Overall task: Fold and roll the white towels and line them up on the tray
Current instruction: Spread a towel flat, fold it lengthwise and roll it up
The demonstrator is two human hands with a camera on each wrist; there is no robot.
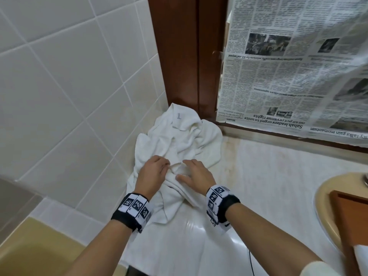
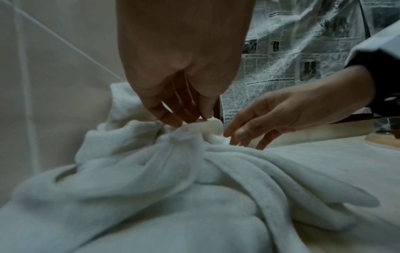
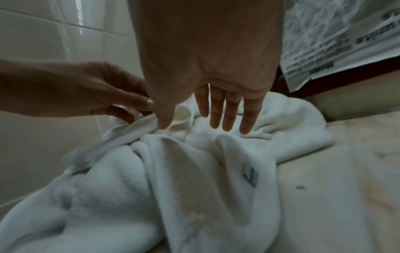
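left hand (image 1: 152, 172) grip pinches the white towel (image 1: 175, 144); right hand (image 1: 196, 173) rests splayed on it

Your left hand (image 1: 151, 172) and right hand (image 1: 196, 174) are sitting side by side on the towel (image 1: 175, 144), which is lying on the counter (image 1: 268, 176); the tray (image 1: 350, 214) is sitting well right of your right hand, newspaper (image 1: 288, 62) hanging beyond it.

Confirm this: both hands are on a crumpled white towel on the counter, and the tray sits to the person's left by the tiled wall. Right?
Not quite. The tray sits to the person's right, in the sink; the head view shows it. The rest holds: left hand and right hand are on the crumpled towel on the counter.
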